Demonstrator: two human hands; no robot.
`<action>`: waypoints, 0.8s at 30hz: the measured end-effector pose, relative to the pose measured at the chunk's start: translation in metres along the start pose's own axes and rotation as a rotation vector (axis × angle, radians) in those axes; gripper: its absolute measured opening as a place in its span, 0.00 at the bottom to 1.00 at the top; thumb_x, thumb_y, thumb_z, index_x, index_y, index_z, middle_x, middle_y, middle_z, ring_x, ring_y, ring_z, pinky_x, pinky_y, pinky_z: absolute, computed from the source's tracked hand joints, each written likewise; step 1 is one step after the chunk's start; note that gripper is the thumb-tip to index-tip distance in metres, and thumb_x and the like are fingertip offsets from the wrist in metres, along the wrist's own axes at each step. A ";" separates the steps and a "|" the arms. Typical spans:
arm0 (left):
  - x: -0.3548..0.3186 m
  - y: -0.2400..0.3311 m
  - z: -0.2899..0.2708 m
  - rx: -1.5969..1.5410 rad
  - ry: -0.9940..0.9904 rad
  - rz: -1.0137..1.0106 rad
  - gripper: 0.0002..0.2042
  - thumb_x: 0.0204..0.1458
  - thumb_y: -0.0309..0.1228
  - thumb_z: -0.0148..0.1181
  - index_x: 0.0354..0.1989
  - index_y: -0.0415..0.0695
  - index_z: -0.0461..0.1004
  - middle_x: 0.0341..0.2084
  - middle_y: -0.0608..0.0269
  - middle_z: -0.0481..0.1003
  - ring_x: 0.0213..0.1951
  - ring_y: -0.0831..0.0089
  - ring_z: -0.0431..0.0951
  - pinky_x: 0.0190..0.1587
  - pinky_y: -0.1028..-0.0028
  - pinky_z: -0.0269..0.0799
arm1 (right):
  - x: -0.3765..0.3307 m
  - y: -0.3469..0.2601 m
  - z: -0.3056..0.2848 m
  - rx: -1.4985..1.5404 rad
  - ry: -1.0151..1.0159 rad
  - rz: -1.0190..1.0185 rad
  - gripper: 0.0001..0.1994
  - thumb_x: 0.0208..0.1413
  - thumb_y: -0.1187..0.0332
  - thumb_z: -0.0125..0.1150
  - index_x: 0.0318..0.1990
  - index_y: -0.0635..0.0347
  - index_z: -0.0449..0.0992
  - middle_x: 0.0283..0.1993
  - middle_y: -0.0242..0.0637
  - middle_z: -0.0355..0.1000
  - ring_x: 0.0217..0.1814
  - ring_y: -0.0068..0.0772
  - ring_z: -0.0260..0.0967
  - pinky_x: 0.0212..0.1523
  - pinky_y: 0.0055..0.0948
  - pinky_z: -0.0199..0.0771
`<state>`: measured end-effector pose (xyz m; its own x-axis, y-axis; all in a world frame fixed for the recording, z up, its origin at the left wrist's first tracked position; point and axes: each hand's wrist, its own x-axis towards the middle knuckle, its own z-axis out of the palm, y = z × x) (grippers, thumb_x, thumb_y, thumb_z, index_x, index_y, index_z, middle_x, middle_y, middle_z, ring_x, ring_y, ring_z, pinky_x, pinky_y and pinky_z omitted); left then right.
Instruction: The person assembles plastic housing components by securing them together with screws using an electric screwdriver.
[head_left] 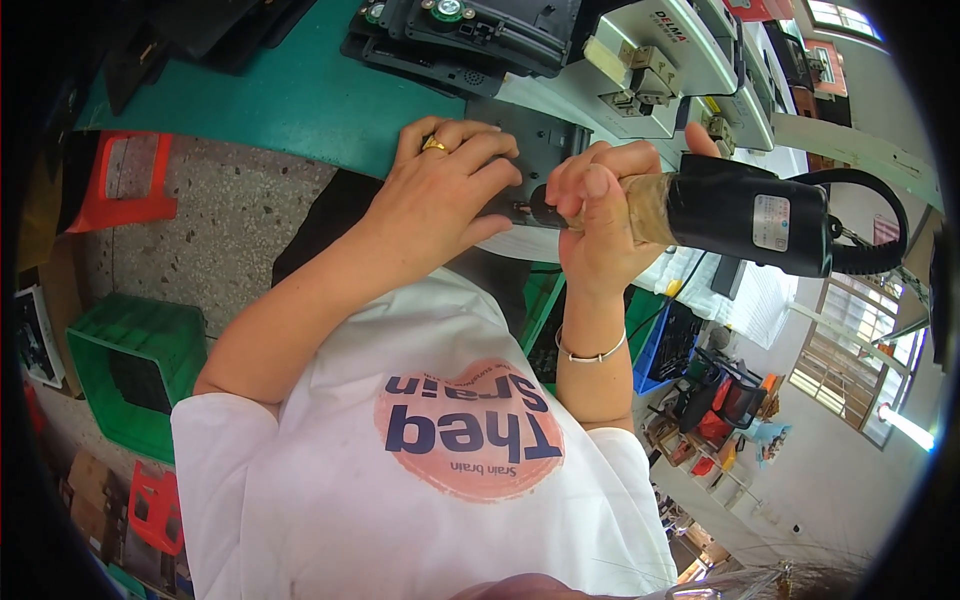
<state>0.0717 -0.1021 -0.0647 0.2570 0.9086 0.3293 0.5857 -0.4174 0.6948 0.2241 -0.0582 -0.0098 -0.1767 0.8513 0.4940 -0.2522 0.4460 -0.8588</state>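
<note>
A black plastic panel (545,150) lies at the edge of the green table. My left hand (435,190) rests on its left side, fingers bent over it and thumb along its near edge; the fingertips partly hide what lies under them. My right hand (608,215) is wrapped round a black electric screwdriver (735,215) with tan tape on its grip. The tool lies almost level, its tip pointing left toward my left fingers, low over the panel's near end. Whether the tip touches a screw is too small to tell.
Beyond the panel, black plastic housings (480,40) are stacked on the green table (270,95). A grey-white machine (690,50) stands at the far right. Down on the left floor are a red stool (125,180) and a green crate (140,375). A coiled black cable (890,215) trails from the screwdriver.
</note>
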 end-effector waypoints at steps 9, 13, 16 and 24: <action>0.001 0.002 0.001 0.018 -0.002 -0.002 0.19 0.41 0.33 0.71 0.43 0.50 0.73 0.53 0.68 0.70 0.61 0.64 0.65 0.61 0.59 0.52 | -0.005 0.000 -0.004 -0.006 -0.009 -0.058 0.31 0.55 0.83 0.59 0.61 0.62 0.48 0.29 0.39 0.68 0.23 0.27 0.68 0.24 0.24 0.71; 0.001 0.002 0.000 0.025 -0.021 -0.007 0.19 0.41 0.33 0.71 0.43 0.51 0.74 0.54 0.68 0.70 0.60 0.64 0.65 0.61 0.59 0.52 | -0.004 -0.003 -0.002 -0.056 0.017 -0.016 0.30 0.55 0.82 0.59 0.60 0.62 0.48 0.29 0.40 0.68 0.23 0.27 0.68 0.24 0.24 0.71; 0.001 0.002 -0.001 0.029 -0.032 -0.013 0.19 0.41 0.34 0.71 0.43 0.51 0.74 0.54 0.68 0.70 0.60 0.63 0.65 0.61 0.58 0.52 | -0.008 -0.002 0.000 -0.049 0.033 -0.018 0.30 0.55 0.82 0.58 0.60 0.62 0.47 0.28 0.39 0.68 0.23 0.27 0.68 0.25 0.23 0.72; 0.003 0.006 -0.006 0.050 -0.075 -0.019 0.15 0.42 0.35 0.70 0.41 0.54 0.76 0.54 0.67 0.69 0.61 0.61 0.65 0.62 0.55 0.51 | -0.006 0.005 -0.014 -0.018 -0.057 -0.020 0.33 0.54 0.81 0.59 0.63 0.54 0.48 0.25 0.35 0.68 0.20 0.25 0.65 0.22 0.26 0.69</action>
<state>0.0717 -0.1022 -0.0560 0.3016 0.9155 0.2662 0.6278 -0.4008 0.6673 0.2367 -0.0571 -0.0189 -0.2257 0.8255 0.5173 -0.2393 0.4677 -0.8509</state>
